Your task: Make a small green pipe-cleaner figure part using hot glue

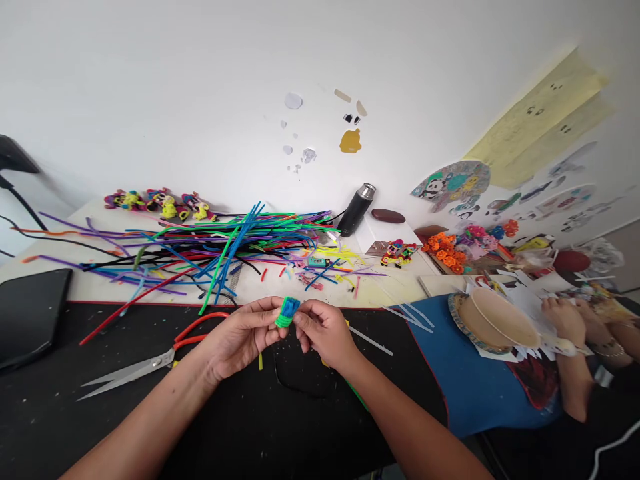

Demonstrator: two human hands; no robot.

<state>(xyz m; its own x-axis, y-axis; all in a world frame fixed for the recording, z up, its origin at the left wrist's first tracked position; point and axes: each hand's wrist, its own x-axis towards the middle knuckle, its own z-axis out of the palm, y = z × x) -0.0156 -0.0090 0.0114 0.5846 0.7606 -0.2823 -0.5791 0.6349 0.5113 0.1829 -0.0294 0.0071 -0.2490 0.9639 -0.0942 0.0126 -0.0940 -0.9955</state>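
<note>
Between my two hands is a small piece wound from green and blue pipe cleaners point(287, 313). My left hand point(245, 337) grips it from the left, thumb and fingertips on its green side. My right hand point(323, 333) pinches at its right edge, with thumb and forefinger pressed together. Just left of my left hand lie large scissors with orange handles point(193, 330), blades apart on the black mat point(210, 427). Beyond my hands, a loose heap of many-coloured pipe cleaners point(240, 240) spreads over the white tabletop.
Finished pipe-cleaner figures point(167, 203) lie at the back left. A black thermos point(357, 210) stands by a white box point(393, 230). A black tablet-like slab point(33, 317) rests at left. To the right are a round basin point(493, 320) and another person's hands point(565, 320).
</note>
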